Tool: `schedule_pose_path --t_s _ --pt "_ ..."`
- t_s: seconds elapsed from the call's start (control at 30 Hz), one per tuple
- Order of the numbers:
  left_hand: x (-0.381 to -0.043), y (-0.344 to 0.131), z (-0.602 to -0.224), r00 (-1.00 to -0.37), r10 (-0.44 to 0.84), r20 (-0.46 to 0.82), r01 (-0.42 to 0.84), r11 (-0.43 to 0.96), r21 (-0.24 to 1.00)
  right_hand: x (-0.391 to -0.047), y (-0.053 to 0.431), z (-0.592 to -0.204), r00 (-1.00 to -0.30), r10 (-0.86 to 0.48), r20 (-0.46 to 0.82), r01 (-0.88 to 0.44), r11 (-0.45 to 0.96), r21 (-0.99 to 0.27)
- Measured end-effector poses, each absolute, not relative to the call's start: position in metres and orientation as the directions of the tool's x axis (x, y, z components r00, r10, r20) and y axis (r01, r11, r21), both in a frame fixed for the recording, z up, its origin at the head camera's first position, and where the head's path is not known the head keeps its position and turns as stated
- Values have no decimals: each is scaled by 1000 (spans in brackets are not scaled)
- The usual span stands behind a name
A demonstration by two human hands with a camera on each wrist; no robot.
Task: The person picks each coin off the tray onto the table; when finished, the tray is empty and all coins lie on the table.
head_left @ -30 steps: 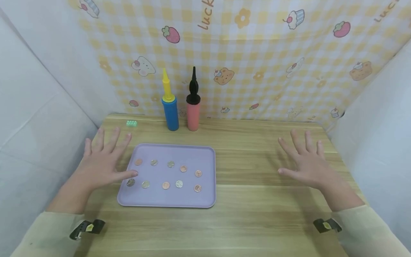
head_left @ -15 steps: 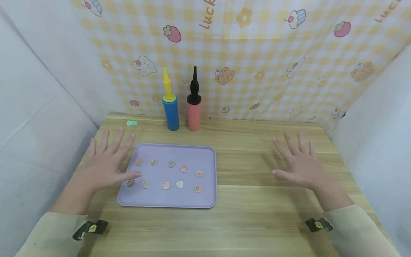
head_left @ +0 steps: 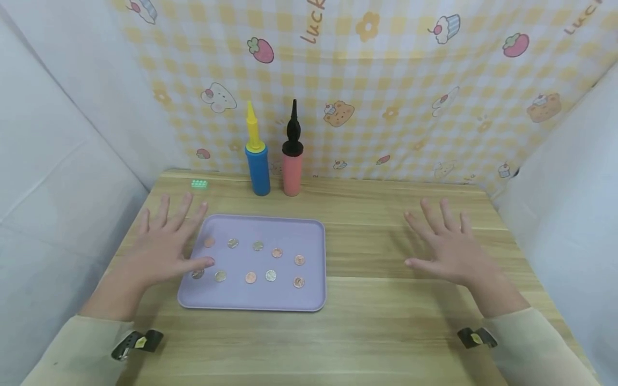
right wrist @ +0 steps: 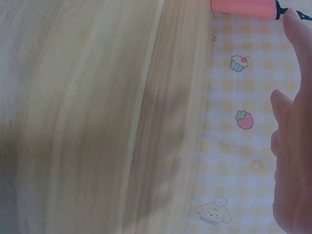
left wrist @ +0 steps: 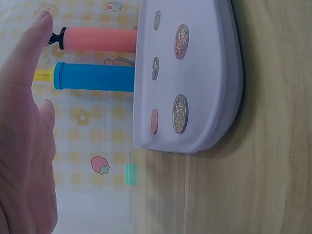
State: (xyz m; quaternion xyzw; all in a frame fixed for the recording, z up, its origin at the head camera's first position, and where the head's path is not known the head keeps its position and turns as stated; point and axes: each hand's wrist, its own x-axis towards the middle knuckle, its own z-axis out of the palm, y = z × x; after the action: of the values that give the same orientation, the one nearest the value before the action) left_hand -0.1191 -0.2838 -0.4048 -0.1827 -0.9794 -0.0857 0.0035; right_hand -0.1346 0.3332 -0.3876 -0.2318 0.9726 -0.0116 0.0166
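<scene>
On a wooden table (head_left: 367, 332), a lavender tray (head_left: 251, 297) lies flat, its long axis running left to right, with coins (head_left: 271, 275) in two loose rows. The left hand (head_left: 161, 252) hovers at its left end, fingers (head_left: 195, 217) spread wide; the right hand (head_left: 454, 254), equally splayed, hovers well to its right.

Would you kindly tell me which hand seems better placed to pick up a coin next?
Probably the left hand: it is free and raised near the tray and its coins, whereas the right hand, though also free, is farther away.
</scene>
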Motion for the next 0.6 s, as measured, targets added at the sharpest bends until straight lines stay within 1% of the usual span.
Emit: schedule_pose_path --t_s 0.1,0.17,0.27,0.37,0.47,0.6 --pt "-120 -285 -406 -933 359 33 359 914 190 -134 331 -391 -890 -453 -45 -449 890 -72" --pt "-122 -287 -410 -930 365 38 363 901 237 -134 330 -396 -888 -455 -65 -442 884 -150" --pt "-125 -291 -418 -925 376 52 369 858 357 -134 325 -408 -883 -459 -97 -413 858 -305" --pt "-126 -294 -430 -925 377 50 351 795 495 -134 314 -420 -870 -484 -91 -400 802 -444" --pt "-126 -295 -442 -932 362 14 299 748 593 -135 300 -431 -862 -504 -52 -397 735 -550" --pt "-127 -295 -455 -956 287 -65 176 735 655 -139 276 -440 -884 -465 -44 -332 692 -642"
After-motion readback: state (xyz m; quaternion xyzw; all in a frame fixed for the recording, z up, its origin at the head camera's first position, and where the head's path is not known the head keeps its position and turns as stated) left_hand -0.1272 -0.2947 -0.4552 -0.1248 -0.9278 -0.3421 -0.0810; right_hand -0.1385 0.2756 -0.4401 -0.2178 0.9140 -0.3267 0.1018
